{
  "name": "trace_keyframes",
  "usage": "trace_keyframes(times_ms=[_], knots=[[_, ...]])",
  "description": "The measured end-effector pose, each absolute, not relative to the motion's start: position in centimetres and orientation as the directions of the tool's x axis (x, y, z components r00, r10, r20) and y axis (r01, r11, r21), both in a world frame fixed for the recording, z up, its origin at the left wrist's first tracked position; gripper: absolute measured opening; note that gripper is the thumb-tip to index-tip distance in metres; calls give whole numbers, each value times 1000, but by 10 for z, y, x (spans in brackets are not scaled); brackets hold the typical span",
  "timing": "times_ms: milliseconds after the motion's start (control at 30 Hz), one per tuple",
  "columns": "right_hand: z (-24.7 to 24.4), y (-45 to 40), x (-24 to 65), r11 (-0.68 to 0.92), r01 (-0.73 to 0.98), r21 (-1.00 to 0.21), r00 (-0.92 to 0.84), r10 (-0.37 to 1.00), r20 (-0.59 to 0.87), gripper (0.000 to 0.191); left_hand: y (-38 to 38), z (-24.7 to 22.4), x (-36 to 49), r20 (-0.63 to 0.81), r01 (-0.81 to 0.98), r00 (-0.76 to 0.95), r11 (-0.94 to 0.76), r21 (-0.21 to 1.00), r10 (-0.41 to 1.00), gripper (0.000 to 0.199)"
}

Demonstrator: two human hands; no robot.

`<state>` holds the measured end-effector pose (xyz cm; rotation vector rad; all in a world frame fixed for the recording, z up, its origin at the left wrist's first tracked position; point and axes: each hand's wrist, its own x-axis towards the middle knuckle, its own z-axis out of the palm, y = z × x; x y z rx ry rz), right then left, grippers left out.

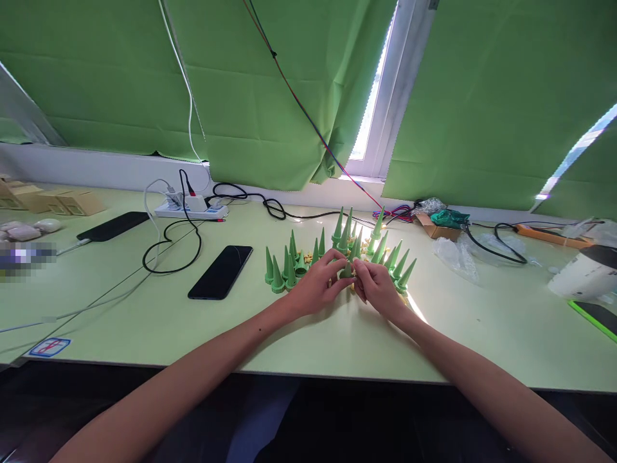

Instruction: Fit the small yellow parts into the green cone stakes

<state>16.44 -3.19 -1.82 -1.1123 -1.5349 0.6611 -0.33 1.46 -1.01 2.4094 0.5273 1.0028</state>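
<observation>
My left hand (318, 283) is closed around a small green cone (346, 270), holding it just above the table. Thumb and fingertips of my right hand (380, 290) are pinched together right beside that cone; what lies between them, if anything, is too small to make out. Around both hands stand several more green cones with wider round bases, a group (277, 276) to the left, taller ones (339, 228) behind and others (402, 267) to the right. One cone (301, 265) is tipped, its round base facing me. Small yellowish pieces (307, 257) lie scattered among the cones.
A black phone (220, 273) lies left of the cones, and another dark phone (113, 226) farther left. A power strip (191, 209) with cables runs along the back. To the right are a small cardboard box (438, 228), plastic wrap (456, 257) and a white roll (585, 273).
</observation>
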Motion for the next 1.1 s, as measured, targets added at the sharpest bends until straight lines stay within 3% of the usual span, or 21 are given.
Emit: trace_keyframes(times_ms=[200, 367, 600, 733, 1100], knots=[[-21, -30, 164, 411, 198, -890, 82, 898, 433, 51, 11, -5, 0, 504, 178, 539, -676, 715, 675, 24], [-20, -31, 165, 428, 185, -884, 141, 879, 455, 46, 11, -3, 0, 369, 138, 499, -492, 860, 784, 33], [-16, -33, 164, 458, 253, -852, 94, 865, 493, 46, 14, 1, 0, 131, 91, 644, -245, 965, 754, 54], [-17, -33, 164, 439, 263, -859, 29, 887, 462, 46, 15, 2, 0, 37, 30, 697, -81, 996, 716, 52], [-16, -35, 164, 456, 237, -858, -35, 886, 461, 42, 16, 3, -4, 120, 10, 667, -170, 985, 736, 43]])
